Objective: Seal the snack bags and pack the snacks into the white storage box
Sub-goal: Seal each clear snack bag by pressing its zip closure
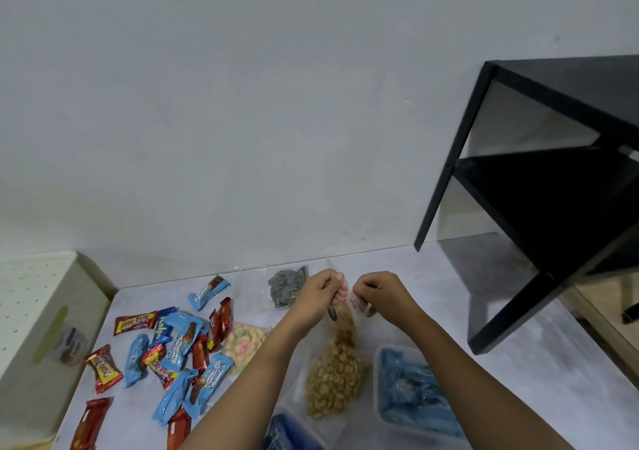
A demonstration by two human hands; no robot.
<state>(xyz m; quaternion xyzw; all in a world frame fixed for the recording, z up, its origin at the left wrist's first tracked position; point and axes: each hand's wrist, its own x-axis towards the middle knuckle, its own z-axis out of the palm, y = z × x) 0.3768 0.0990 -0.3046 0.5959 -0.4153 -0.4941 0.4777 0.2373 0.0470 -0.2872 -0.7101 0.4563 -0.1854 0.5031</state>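
Above the table [449,276], your left hand [320,294] and right hand [377,294] pinch the clear snack bag [337,377] top shut. Run fingers along the seal, probably half closed.

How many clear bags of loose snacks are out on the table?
3: the bag of tan rings held up by both hands, the bag of pastel puffs beside the wrapped bars, and the bag of dark swirled pieces near the wall.
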